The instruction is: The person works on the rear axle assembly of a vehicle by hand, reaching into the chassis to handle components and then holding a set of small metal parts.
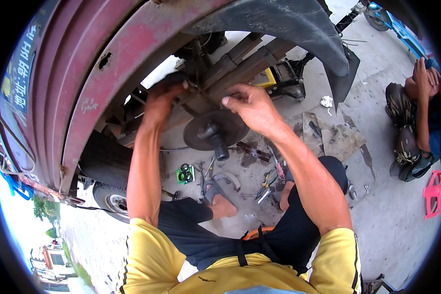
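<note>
A dark round plate (193,133) with a stubby axle spindle (221,149) sits under the raised red vehicle body, in front of the leaf springs. My left hand (165,93) reaches in to the upper left of the plate. Its fingers are bent round a part in the shadow that I cannot make out. Just above the plate's right side is my right hand (255,105). There the fingers are curled toward the thumb, and whatever they pinch is too small or hidden to name.
Red bodywork (103,73) and a black mudguard (279,22) arch over my arms. Tools, pliers (267,181) and a green box with black rings (185,174) lie by my feet. A yellow jack (267,78) stands beyond. Right: a seated person (421,117) and a pink stool (435,195).
</note>
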Motion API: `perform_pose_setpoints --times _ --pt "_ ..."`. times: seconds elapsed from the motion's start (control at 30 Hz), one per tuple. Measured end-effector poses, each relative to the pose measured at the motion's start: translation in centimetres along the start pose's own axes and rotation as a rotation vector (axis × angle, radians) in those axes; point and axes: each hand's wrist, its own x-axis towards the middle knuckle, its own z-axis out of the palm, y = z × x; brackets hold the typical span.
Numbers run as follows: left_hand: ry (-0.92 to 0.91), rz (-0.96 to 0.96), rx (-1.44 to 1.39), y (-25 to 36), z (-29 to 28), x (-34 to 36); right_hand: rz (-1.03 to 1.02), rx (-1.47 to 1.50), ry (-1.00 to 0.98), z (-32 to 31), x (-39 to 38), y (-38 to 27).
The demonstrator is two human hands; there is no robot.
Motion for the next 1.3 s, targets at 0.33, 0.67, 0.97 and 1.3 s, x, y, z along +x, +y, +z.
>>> perform_pose_setpoints --times 0.33,0.67,0.97,1.3 --pt "-0.165 -0.070 -0.414 0.4 2.3 -7.0 0.083 0.380 -0.332 1.4 -1.3 -1.2" --pt "-0.368 -0.314 -0.036 -3.7 2.8 -13.3 0.024 0.133 -0.275 1.0 -2.3 0.3" --pt "-0.544 -0.479 0.645 -33.1 5.7 -16.0 0.307 0.071 -0.092 -0.7 -3.7 -3.6" --pt "-0.698 -0.341 1.171 -42.5 15.3 -15.6 0.396 0.229 -0.002 -2.9 -5.8 -4.8"
